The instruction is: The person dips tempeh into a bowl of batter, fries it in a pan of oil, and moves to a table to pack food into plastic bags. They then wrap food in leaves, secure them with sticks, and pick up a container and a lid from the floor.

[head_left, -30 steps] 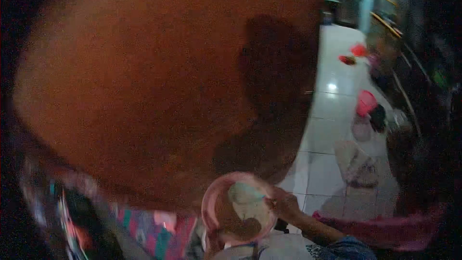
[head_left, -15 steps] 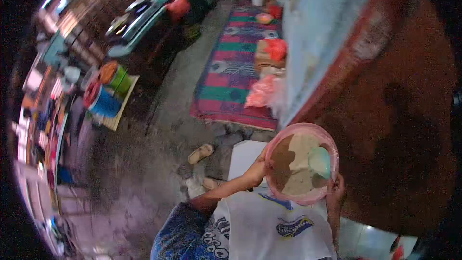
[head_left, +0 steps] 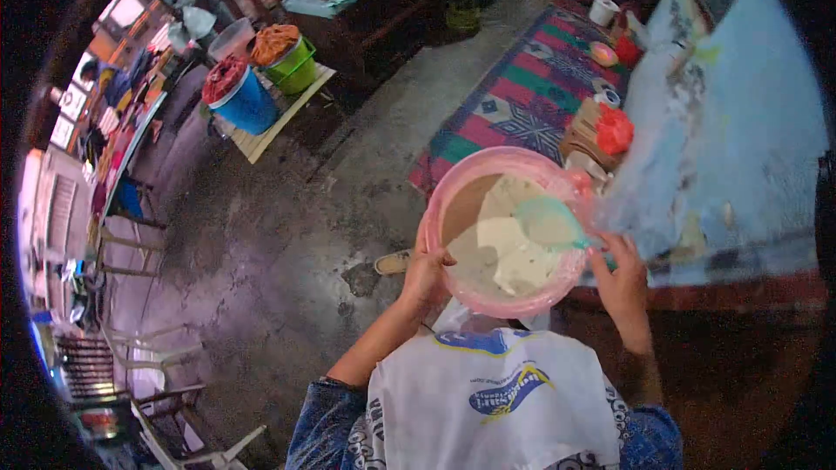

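Left hand (head_left: 425,278): pinching round pink plastic basin (head_left: 514,305) at rim
Right hand (head_left: 623,277): pinching translucent green plastic scoop (head_left: 550,221)

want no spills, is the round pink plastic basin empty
Not empty: pale cream contents show inside the round pink plastic basin, with a translucent green scoop. Their depth cannot be told.

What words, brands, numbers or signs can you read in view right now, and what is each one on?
"sari": in the blue-and-yellow logo on the white top; its other letters are too blurred to be sure.
Small line above that logo: too small to read.
Black lettering at the top's side edge: cut off, not readable.
Pink basin and turquoise scoop: no lettering visible.
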